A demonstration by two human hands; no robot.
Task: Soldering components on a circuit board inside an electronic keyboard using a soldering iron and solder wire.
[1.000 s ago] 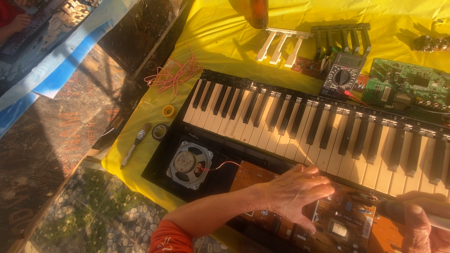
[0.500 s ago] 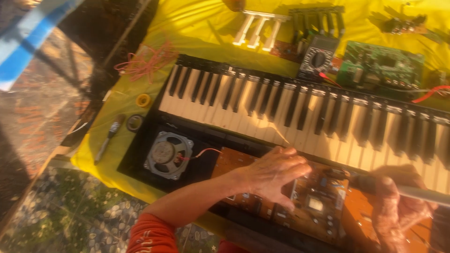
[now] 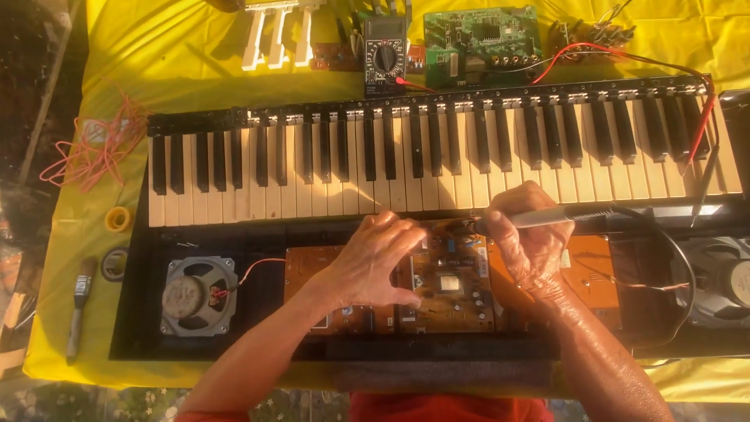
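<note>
Opened electronic keyboard in a black case (image 3: 437, 152), laid flat on a table under a yellow cloth (image 3: 187, 70), top cover off, innards showing below the keys.

Right hand (image 3: 527, 242) clenched round a slim grey pen-shaped soldering iron (image 3: 558, 217), tip aimed left at the top edge of the brown printed circuit board (image 3: 449, 281) in the middle of the case; black cord looping off to the right. Left hand (image 3: 375, 262) spread open, grasping nothing, fingertips resting on the board's left part, just beside the iron's tip.

Handling, by the look of it: board thin, stiff, brittle, studded with small parts, so better steadied at bare edges than pressed in the middle. Iron light and rigid; grip belongs on the barrel well back from the tip, likely hot.

Round about:
- 1 round grey loudspeaker (image 3: 197, 295) in the case's left bay, thin red wire running to the board; a 2nd speaker (image 3: 723, 281) at the right edge, partly cut off.
- Black multimeter with a dial (image 3: 384, 56) above the keys, red lead trailing right across them.
- Green circuit board (image 3: 483, 35) beside the meter; loose white keys (image 3: 277, 35) further left.
- Tangle of red wire (image 3: 98, 144), yellow tape roll (image 3: 117, 219) and small brush (image 3: 78, 301) on the cloth at left.

In the way: cord and red lead near the right wrist, speaker wire close to the left forearm.
</note>
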